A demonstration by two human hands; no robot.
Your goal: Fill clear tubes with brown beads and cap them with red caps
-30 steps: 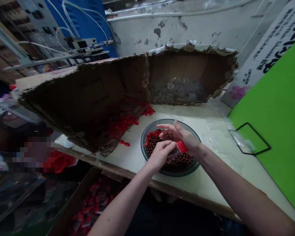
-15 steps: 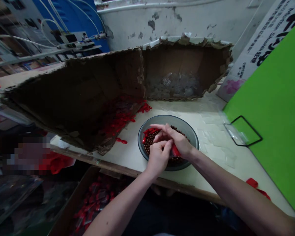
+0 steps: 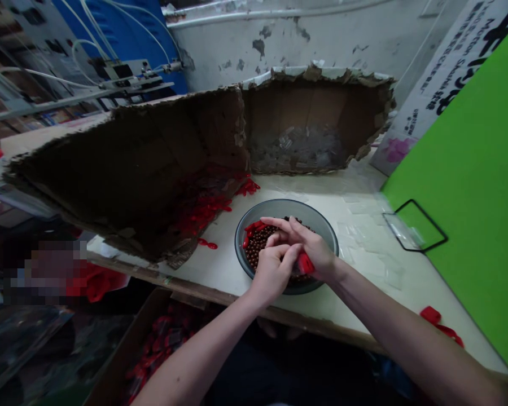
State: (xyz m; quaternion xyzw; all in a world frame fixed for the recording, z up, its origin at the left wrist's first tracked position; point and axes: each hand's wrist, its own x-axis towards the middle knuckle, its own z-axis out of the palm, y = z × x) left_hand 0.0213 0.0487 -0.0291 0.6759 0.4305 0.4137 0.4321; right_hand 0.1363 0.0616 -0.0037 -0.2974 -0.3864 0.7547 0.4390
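Over a grey bowl [image 3: 241,242] of small brown beads [image 3: 257,248], both my hands meet. My right hand [image 3: 317,248] holds a small red plastic piece [image 3: 305,264] against its palm; a clear part seems to adjoin it. The right fingers stretch loosely over the left ones. My left hand [image 3: 275,268] is closed in a pinch, its thumb close to the red piece; what lies between its fingers is hidden. A few red pieces [image 3: 254,226] lie among the beads at the bowl's left side.
A cut-open cardboard box [image 3: 173,135] stands behind, with red pieces [image 3: 203,208] and clear plastic parts [image 3: 309,141] inside. Clear flat pieces [image 3: 364,231] lie right of the bowl. A green panel [image 3: 469,214] bears a black wire frame [image 3: 415,225]. Below the table edge, a box holds red-and-clear items [image 3: 165,338].
My hands stay together over the bowl. The red piece in my right hand has turned and shows more of its end. The whole view has shifted slightly.
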